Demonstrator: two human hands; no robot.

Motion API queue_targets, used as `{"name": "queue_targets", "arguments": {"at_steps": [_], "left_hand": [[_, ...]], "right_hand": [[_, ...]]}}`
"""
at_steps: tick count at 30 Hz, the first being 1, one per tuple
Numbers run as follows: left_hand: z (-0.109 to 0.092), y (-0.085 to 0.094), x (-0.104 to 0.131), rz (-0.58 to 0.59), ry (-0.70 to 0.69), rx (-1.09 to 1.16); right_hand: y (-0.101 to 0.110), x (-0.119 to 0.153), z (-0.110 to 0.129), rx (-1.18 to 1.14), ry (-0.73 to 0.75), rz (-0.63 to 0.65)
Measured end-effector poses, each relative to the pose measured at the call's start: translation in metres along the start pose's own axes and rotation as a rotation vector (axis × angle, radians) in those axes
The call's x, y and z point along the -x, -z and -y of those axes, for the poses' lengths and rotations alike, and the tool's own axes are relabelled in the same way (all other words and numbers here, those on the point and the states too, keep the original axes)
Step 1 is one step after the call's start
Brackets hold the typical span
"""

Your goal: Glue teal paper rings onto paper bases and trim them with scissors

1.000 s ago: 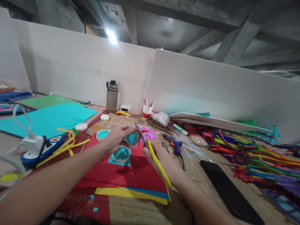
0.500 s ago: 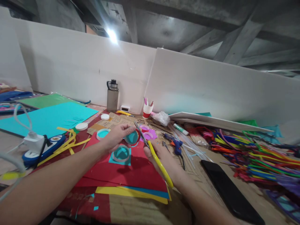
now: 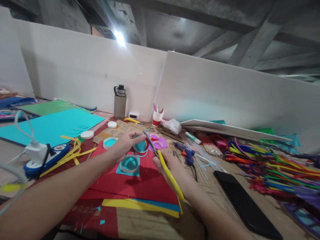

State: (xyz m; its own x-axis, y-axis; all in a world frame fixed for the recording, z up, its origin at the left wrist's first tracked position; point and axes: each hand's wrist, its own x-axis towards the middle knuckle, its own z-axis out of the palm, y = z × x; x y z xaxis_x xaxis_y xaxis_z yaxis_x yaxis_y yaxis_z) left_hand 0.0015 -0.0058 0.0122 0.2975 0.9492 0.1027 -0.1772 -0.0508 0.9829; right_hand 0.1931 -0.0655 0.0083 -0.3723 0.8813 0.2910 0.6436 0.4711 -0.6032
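Observation:
My left hand point(image 3: 125, 145) is closed on the edge of a round turquoise paper piece with a raised rim point(image 3: 140, 146), held tilted above the red sheets. Yellow-handled scissors point(image 3: 166, 170) are in my right hand point(image 3: 172, 166), their blades pointing up and left beside the round piece's right edge. Whether the blades touch the paper I cannot tell. Below my left hand, a white ring on a turquoise square point(image 3: 129, 164) lies on the red paper point(image 3: 130, 186). Another turquoise-filled round point(image 3: 110, 142) sits behind my left wrist. Pink rounds point(image 3: 157, 144) lie past the scissors.
At right are a blue glue gun point(image 3: 189, 155), a black phone point(image 3: 245, 203) and many coloured pipe cleaners point(image 3: 270, 166). A bottle point(image 3: 120, 103) and a cup of pens point(image 3: 157, 118) stand at the back. At left are a power strip point(image 3: 47, 160) and turquoise sheet point(image 3: 57, 125).
The round piece in my left hand has turned slightly, and the left thumb has shifted a little over its edge. The scissors have stayed almost in place.

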Motion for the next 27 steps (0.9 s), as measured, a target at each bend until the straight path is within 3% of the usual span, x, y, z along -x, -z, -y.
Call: {"name": "queue_targets", "arguments": {"at_steps": [8,15,27], "left_hand": [[0.0030,0.0020,-0.0011,0.007,0.005,-0.124],[-0.0023,-0.0015,0.0001,0.048,0.012,0.028],[-0.0032,-0.0020,0.0006,0.019,0.027,0.056]], "right_hand": [[-0.0017,0.0014,-0.0033,-0.019,-0.011,0.023],[-0.0016,0.0017,-0.0027,-0.043,-0.012,-0.008],[-0.0002,0.0024,-0.0010,-0.081,-0.011,-0.006]]}}
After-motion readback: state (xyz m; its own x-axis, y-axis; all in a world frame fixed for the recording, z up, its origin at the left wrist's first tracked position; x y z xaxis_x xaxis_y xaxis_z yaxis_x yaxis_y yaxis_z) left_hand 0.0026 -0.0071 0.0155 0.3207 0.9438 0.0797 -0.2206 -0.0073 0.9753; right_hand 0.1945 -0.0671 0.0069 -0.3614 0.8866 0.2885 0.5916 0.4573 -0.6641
